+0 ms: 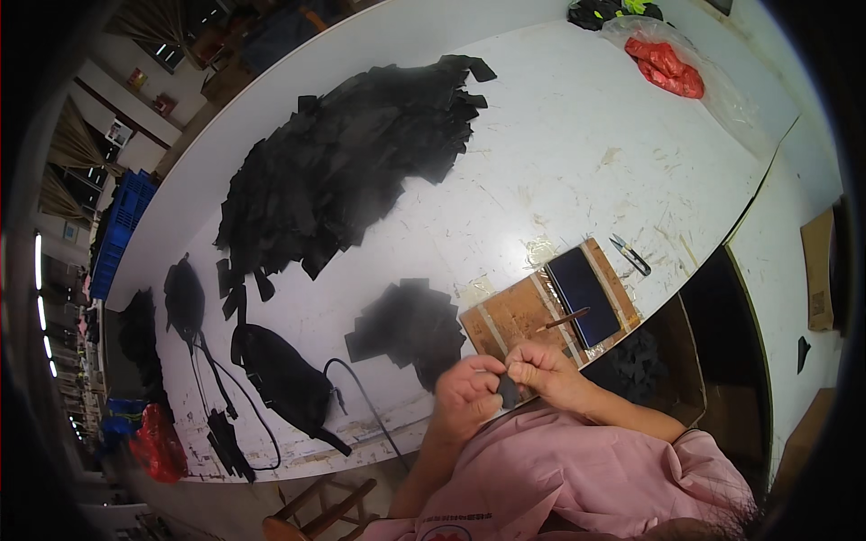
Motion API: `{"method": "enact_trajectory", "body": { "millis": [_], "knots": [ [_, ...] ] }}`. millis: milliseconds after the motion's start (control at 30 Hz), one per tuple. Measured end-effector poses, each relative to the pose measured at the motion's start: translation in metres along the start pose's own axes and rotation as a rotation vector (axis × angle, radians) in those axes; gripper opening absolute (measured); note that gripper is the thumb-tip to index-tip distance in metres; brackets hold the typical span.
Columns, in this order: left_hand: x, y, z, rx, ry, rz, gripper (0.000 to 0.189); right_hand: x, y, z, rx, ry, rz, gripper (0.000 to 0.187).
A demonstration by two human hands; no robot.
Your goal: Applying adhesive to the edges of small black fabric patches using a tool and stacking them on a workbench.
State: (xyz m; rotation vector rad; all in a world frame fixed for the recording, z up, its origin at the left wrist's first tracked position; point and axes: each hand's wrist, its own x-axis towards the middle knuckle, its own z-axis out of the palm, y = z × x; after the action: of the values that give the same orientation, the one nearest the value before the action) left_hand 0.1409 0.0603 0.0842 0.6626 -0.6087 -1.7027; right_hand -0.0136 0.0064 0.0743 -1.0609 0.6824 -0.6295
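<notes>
My left hand (467, 397) and my right hand (549, 376) meet at the table's front edge, with a small dark fabric piece (507, 390) between them. The left fingers are curled around one side of it. At its upper end, the right thumb and forefinger pinch together, and the fingertips hide that part. Just beyond the hands lies a brown board (504, 323) with strips of tape across it. A dark-screened phone (583, 297) and a brown pencil-like stick (567, 318) rest on the board. Left of it spreads a small pile of black fabric pieces (409, 324).
A large heap of black fabric pieces (345, 159) covers the far table. Thread snips (630, 255) lie right of the board. Black bags (287, 379) with straps and a cord are at left. A red plastic bag (666, 67) sits far right. A wooden stool (325, 510) stands below.
</notes>
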Motion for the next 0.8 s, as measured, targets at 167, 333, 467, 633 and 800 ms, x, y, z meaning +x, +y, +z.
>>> {"method": "enact_trajectory", "body": {
  "millis": [167, 333, 467, 633, 800],
  "knots": [
    [-0.001, 0.005, 0.011, -0.239, -0.149, -0.117, 0.055, -0.007, -0.014, 0.003, 0.2, -0.071, -0.07, 0.017],
    [0.004, -0.003, 0.034, 0.422, 0.221, -0.058, 0.037, -0.019, -0.017, -0.01, -0.247, 0.111, -0.309, 0.012],
    [0.008, -0.022, 0.04, 0.601, 0.271, 0.12, 0.022, -0.026, -0.025, -0.012, -0.495, 0.223, -0.458, 0.009],
    [0.023, -0.028, 0.054, 0.607, 0.28, 0.355, 0.016, -0.035, -0.035, -0.014, -0.544, 0.306, -0.456, 0.008],
    [0.022, -0.019, 0.064, 0.444, 0.232, 0.204, 0.014, -0.039, -0.051, -0.015, -0.674, 0.358, -0.499, 0.008]
  ]
}}
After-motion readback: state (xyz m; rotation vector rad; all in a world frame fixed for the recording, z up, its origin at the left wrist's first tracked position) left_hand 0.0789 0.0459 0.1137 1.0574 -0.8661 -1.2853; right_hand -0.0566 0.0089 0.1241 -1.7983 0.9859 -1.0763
